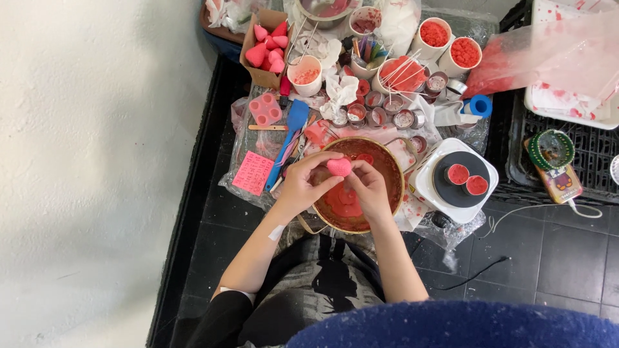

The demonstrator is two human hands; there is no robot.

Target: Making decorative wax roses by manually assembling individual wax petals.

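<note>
Both hands meet over a round metal bowl [394, 169] stained with red wax. My left hand [303, 183] and my right hand [369, 188] hold a small pink heart-shaped wax piece [338, 167] between their fingertips, just above the bowl's near-left part. The bowl rests on a plastic-covered work surface in front of my knees.
A white hotplate [456, 182] with two small red-filled tins stands right of the bowl. Behind are a cardboard box of pink wax cones [267, 45], a pink silicone mould [265, 108], a blue spatula [288, 140], a pink note [253, 172], several small metal tins [380, 115] and white cups of red wax bits [450, 45].
</note>
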